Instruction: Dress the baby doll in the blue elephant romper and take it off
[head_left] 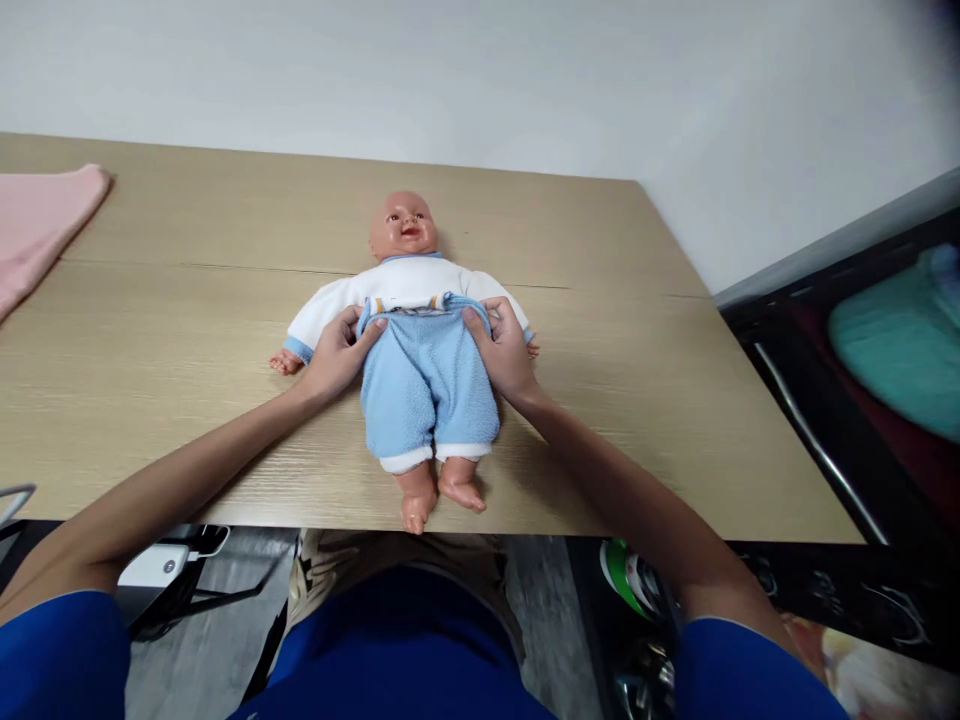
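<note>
A baby doll (pixel 405 226) lies on its back on the wooden table, head toward the wall and feet at the front edge. It wears a white top (pixel 341 297) with blue cuffs and light blue fleece trousers (pixel 427 385) with white hems. My left hand (pixel 345 345) pinches the trousers' waistband at one side, thumb on the front. At the other side my right hand (pixel 506 345) grips the same waistband, its fingers partly behind the cloth. Between my hands the band stands a little away from the belly.
A pink cloth (pixel 49 225) lies on the table (pixel 637 400) at the left. Beyond the table's right edge stands a black rack (pixel 825 400) with a teal bundle (pixel 900 340). A white device (pixel 156 566) is below the front edge at left. The wall runs behind.
</note>
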